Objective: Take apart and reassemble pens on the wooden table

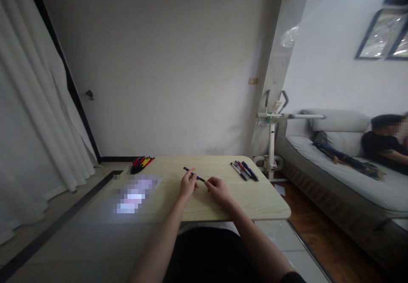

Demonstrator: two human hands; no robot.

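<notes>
A dark pen [197, 176] is held between my two hands, just above the middle of the wooden table [210, 208]. Its far end points up and to the left. My left hand [188, 184] pinches it along the barrel, while my right hand [217, 188] has its fingers closed on the near right end. To the right lies a loose group of several pens [244, 171], some black, some pale, one bluish. At the table's far left corner is a bunch of several pens [142, 163] with red, yellow and black colours.
A bright, blurred-out patch [132, 200] covers the table's left part. Beyond the table's right edge stand a white exercise machine [271, 142] and a grey sofa [334, 168], where a person [382, 142] in black sits. A white curtain [35, 104] hangs at the left.
</notes>
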